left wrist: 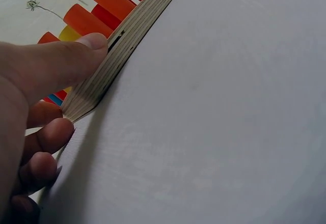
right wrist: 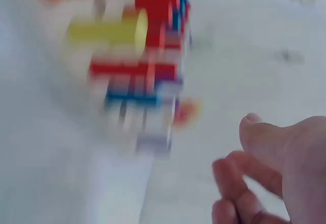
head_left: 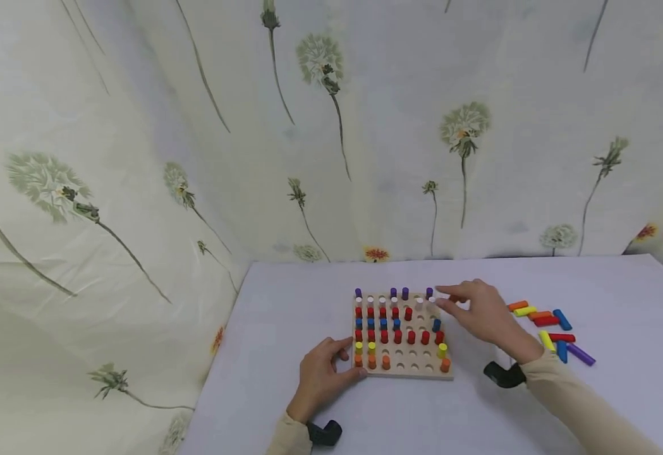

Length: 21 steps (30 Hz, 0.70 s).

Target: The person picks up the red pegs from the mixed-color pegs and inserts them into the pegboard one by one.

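A wooden pegboard (head_left: 414,371) lies on the table with rows of coloured pegs standing in it: purple at the back, then white, red, blue, red, yellow and orange at the front. At its front left corner my left hand (head_left: 322,374) grips the edge. In the left wrist view the thumb (left wrist: 76,61) presses the board's side beside an orange peg (left wrist: 87,20). My right hand (head_left: 477,314) hovers by the back right corner, close to a purple peg (head_left: 430,292). Thumb and fingers are apart with nothing between them in the blurred right wrist view.
Right of the board lie several loose pegs, among them a purple one (head_left: 581,354), a red one (head_left: 547,321) and a yellow one (head_left: 547,341). The table (head_left: 285,303) has a pale cover. Behind it hangs a flower-print cloth (head_left: 388,126).
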Each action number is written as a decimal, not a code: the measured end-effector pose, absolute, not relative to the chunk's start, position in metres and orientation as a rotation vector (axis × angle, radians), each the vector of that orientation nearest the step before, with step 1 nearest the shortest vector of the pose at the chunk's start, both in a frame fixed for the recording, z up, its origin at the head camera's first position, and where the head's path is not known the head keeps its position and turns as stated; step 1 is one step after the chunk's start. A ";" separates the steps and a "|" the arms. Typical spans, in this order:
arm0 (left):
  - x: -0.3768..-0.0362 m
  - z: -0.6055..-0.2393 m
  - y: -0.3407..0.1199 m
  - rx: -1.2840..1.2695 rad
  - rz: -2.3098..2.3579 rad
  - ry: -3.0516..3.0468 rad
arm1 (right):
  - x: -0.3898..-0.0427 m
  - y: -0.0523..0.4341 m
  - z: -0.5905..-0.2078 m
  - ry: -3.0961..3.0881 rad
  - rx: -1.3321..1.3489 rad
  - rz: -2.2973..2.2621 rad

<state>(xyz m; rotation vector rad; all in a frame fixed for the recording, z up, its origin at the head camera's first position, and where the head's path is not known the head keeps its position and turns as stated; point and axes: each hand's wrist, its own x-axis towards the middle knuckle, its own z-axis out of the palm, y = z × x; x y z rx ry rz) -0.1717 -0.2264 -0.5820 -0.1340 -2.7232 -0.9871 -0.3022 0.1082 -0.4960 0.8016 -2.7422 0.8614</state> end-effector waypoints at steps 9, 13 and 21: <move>-0.172 -0.586 -0.227 -0.144 -0.975 -2.723 | -0.299 0.230 -0.532 -2.918 0.162 0.747; -0.172 -0.585 -0.226 -0.140 -0.976 -2.732 | -0.298 0.255 -0.550 -3.006 -0.033 0.844; -0.171 -0.582 -0.218 -0.104 -0.987 -2.733 | -0.299 0.268 -0.571 -2.850 -0.273 1.096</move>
